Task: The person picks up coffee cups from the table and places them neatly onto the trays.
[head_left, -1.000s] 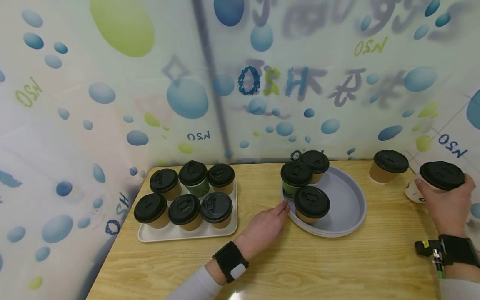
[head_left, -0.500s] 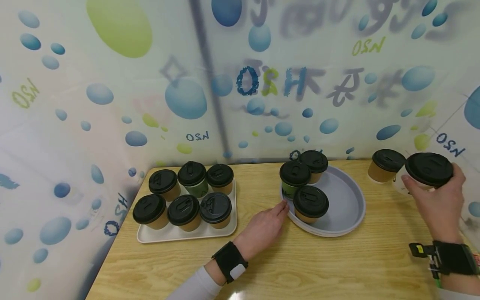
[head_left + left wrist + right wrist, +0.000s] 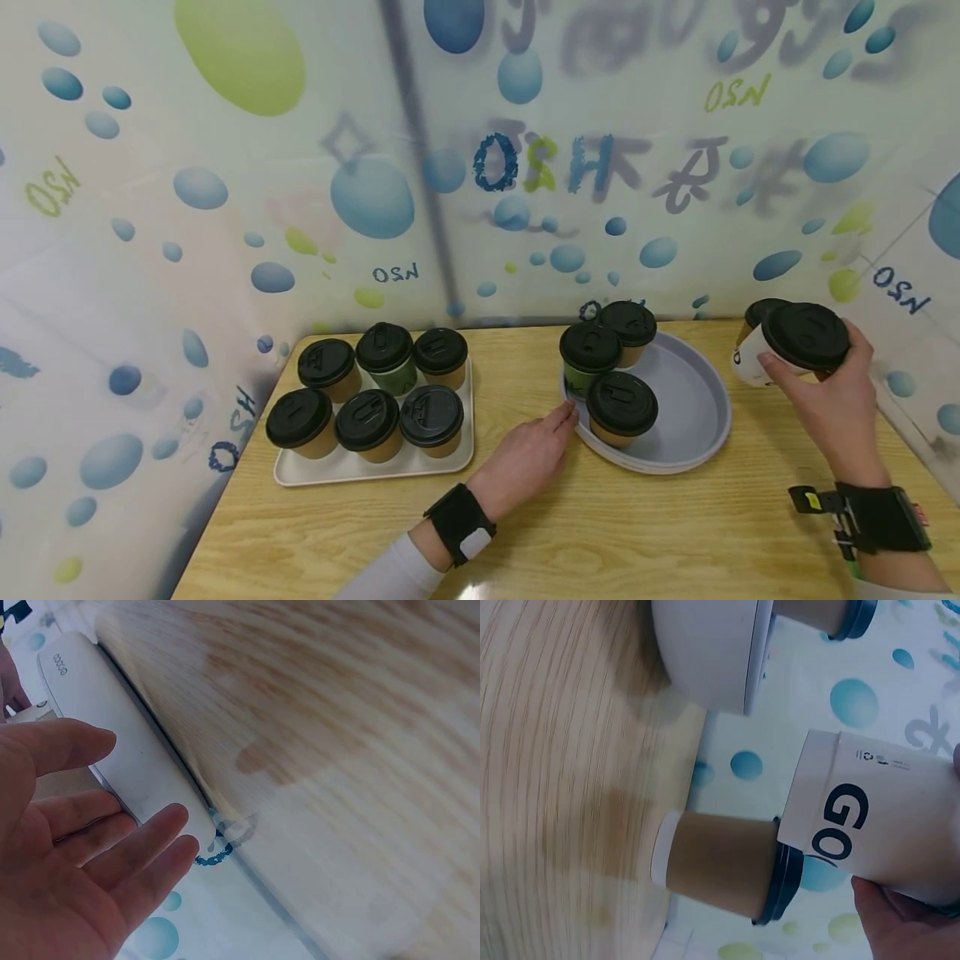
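Observation:
My right hand [image 3: 832, 408] grips a white paper cup [image 3: 877, 817] with black lettering and a black lid [image 3: 807, 336]. In the right wrist view its base hangs clear of the table. Behind it stands a brown lidded cup [image 3: 724, 862], partly hidden in the head view. My left hand [image 3: 525, 462] has its fingers extended and touches the left rim of the round grey tray [image 3: 693, 400]. On that tray's left side stand a green cup [image 3: 579, 379] and two brown cups, the front one [image 3: 622, 408] and the rear one [image 3: 628, 325], all with black lids.
At the left, a white rectangular tray [image 3: 300, 473] bears several lidded cups, one of them green [image 3: 393, 377] and the others brown. A patterned wall sheet [image 3: 360, 275] rises along the back of the wooden table [image 3: 637, 533].
My right hand has carried the white cup leftward from the table's right side, and it now overlaps the brown cup there. The left hand stays at the tray rim.

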